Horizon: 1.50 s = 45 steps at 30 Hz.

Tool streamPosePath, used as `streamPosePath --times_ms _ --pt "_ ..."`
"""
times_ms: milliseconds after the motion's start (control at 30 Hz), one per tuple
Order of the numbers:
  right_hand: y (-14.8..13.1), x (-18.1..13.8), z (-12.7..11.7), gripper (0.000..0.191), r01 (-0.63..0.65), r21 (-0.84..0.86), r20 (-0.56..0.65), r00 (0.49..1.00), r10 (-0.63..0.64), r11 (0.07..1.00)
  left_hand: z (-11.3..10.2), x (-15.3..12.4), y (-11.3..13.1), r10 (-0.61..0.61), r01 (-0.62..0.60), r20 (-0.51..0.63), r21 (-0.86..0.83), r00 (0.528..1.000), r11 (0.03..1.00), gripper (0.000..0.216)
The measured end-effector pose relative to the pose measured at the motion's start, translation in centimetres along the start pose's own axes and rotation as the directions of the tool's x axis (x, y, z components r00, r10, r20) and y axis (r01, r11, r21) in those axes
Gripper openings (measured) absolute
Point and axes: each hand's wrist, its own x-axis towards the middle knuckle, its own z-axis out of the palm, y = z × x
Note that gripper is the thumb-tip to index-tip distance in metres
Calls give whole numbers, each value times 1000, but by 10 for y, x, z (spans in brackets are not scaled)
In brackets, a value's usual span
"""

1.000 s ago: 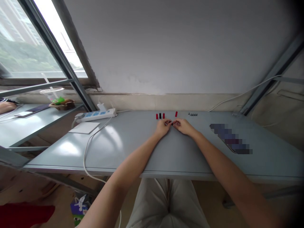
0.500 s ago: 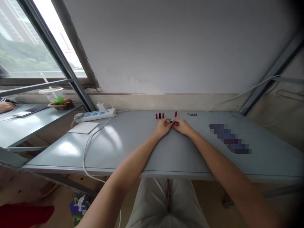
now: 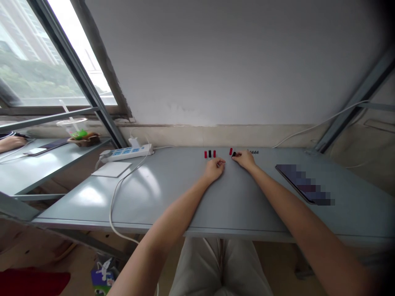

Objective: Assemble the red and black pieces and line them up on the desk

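Observation:
Both of my hands rest on a grey table near its far edge. My right hand has its fingers closed round a small black cylindrical piece, held beside a single red piece. My left hand lies loosely curled on the tabletop; nothing shows in it. Just beyond my left hand stands a short row: a red piece, a black piece and another red piece. Several tiny dark parts lie behind my right hand.
A white power strip with a cable trailing off the front edge lies at the left, by a white pad. A dark phone lies at the right. On a side table another person's hand rests near a drink cup.
My hands, earlier pinched together over the black piece, have parted. The right hand carried the black piece right and away, next to the lone red piece. The left hand stayed.

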Motion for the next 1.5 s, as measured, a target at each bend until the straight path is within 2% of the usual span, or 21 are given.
streamPosePath --times_ms 600,867,1133,1333,1500 --pt "-9 5 13 18 -98 -64 11 995 99 993 3 3 -5 4 -4 14 -7 1000 1000 19" --pt "-6 6 15 20 -81 -68 43 996 84 994 5 3 -8 15 -15 8 -22 1000 1000 18" --pt "1 6 11 19 -72 -145 92 992 86 987 3 1 -3 17 -18 4 5 1000 1000 19" --pt "3 7 15 18 -100 -125 35 994 105 987 2 -1 -1 47 -49 35 83 998 995 21" --pt "5 9 17 16 -125 -111 12 992 127 986 -1 -6 6 110 -127 81 242 991 962 25"
